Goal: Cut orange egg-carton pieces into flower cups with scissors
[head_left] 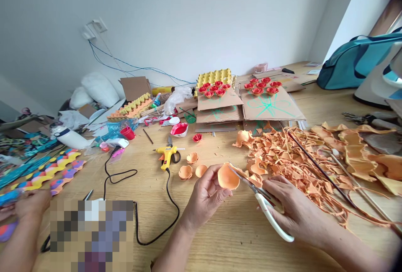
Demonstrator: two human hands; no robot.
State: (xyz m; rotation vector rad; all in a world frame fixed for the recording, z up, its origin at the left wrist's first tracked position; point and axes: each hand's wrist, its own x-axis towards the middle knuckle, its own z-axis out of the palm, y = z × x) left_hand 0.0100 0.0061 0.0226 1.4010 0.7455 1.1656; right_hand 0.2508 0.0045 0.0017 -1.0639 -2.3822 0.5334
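Note:
An orange egg-carton cup is held in my left hand, its hollow facing me. My right hand grips white-handled scissors, with the blades against the right side of the cup's rim. A strip of orange carton lies along the blades; whether it still joins the cup I cannot tell. Just left of the cup sit a single orange cup and two stacks of cut cups. Beyond my right hand spreads a heap of orange scraps.
A yellow glue gun with a trailing black cord lies left of centre. Behind it are a bowl of red paint and red flowers on cardboard. A co-worker's hand touches painted carton strips at left.

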